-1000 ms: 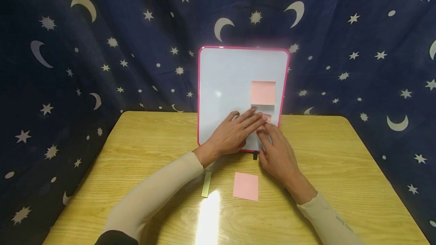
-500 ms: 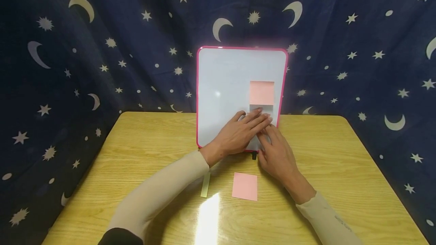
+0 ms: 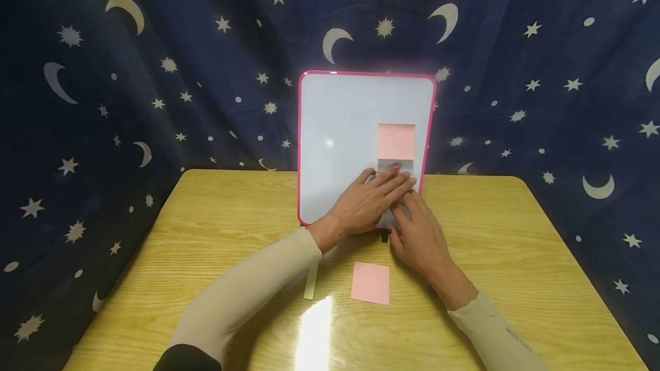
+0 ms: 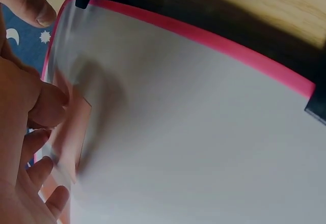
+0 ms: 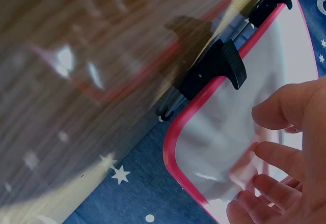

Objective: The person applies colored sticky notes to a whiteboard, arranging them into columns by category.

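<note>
A whiteboard point(image 3: 340, 125) with a pink frame stands upright at the far side of the table. One pink sticky note point(image 3: 396, 141) is on its right half. Below that, a second pink sticky note point(image 4: 80, 127) lies against the board, mostly covered by the hands in the head view. Across this lower note my left hand point(image 3: 368, 199) lies with fingers extended, pressing it. My right hand point(image 3: 423, 236) is at the board's lower right, its loosely bent fingertips at the same note point(image 5: 242, 175) and under the left fingers. Neither hand grips anything.
On the table point(image 3: 490, 256) before the board lie a pink sticky note point(image 3: 370, 283) and a narrow yellow-green strip point(image 3: 310, 282), partly under the left sleeve. Black stand clips point(image 5: 232, 63) hold the board's bottom edge. A dark blue star-and-moon curtain point(image 3: 232, 62) hangs behind.
My left hand has slid a little to the right over the lower note, covering the part that showed beside its fingertips. My right hand has stayed nearly still.
</note>
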`<state>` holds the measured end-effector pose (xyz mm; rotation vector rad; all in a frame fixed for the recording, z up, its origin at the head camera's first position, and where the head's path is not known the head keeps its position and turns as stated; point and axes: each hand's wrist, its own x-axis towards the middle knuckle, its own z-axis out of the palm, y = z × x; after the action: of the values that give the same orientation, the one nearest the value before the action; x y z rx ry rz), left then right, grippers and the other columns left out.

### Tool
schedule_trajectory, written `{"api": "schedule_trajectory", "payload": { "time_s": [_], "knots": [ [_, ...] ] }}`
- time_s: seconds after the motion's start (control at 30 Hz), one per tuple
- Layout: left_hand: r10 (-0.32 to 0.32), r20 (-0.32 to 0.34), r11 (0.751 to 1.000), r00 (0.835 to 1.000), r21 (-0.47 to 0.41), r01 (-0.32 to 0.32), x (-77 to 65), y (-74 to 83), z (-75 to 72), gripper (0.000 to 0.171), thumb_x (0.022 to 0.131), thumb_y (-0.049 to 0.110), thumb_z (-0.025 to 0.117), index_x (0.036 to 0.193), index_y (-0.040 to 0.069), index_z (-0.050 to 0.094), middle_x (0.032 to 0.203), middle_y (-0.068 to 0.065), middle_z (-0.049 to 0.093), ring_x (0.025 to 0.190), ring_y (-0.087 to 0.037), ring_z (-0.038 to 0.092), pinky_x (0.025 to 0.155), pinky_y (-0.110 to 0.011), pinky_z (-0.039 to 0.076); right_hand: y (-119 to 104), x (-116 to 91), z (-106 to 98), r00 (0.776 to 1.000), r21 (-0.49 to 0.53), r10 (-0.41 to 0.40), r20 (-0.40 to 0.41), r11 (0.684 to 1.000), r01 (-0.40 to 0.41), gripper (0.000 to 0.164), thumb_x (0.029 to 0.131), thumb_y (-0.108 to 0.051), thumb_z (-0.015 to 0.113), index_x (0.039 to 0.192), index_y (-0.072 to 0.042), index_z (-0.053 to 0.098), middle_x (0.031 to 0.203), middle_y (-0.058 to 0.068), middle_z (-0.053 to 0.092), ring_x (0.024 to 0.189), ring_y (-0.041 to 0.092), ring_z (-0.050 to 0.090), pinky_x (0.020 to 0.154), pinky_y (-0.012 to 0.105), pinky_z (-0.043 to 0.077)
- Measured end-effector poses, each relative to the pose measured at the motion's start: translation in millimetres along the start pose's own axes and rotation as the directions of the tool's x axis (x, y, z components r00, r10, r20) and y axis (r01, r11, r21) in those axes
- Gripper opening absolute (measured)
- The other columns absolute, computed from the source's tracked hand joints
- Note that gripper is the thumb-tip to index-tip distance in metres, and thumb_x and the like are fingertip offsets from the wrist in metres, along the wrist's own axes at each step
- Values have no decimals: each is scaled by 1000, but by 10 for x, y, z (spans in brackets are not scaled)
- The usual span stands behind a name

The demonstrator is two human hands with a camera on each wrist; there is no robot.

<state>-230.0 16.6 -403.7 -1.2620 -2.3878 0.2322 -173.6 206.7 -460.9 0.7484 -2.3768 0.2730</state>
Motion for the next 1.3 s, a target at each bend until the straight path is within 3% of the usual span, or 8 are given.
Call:
{"api": "schedule_trajectory", "payload": {
  "time_s": [0.13,0.3,0.7,1.3],
  "knots": [
    [-14,-2,1000,1000,22,14,-28,2,1,86,98,27,68,171,20,22,175,4,26,163,-20,18,122,-47,34,0,4,2,1000,-3,-5,0,1000,5,58,79,-9,72,135,7,65,142,27,53,140,47,46,117,57,40],
    [-46,4,999,999,26,46,-106,-6,8,87,98,24,66,171,21,19,176,4,24,163,-19,17,121,-48,35,9,21,5,1000,0,-10,0,1000,10,60,80,-9,70,137,7,64,144,27,53,141,46,46,117,57,40],
    [-93,14,992,996,86,92,-312,-56,18,87,97,32,66,171,19,21,176,2,23,163,-20,18,118,-49,38,12,17,5,1000,19,6,1,1000,-6,60,81,-9,69,139,7,63,157,26,46,144,45,45,119,55,39],
    [-129,-16,989,991,69,130,-464,-90,47,87,95,30,68,170,16,26,176,1,25,162,-22,22,115,-48,40,13,17,7,1000,23,22,1,1000,-22,57,80,-8,71,136,7,65,156,25,47,143,44,46,117,56,41]
  ]
}}
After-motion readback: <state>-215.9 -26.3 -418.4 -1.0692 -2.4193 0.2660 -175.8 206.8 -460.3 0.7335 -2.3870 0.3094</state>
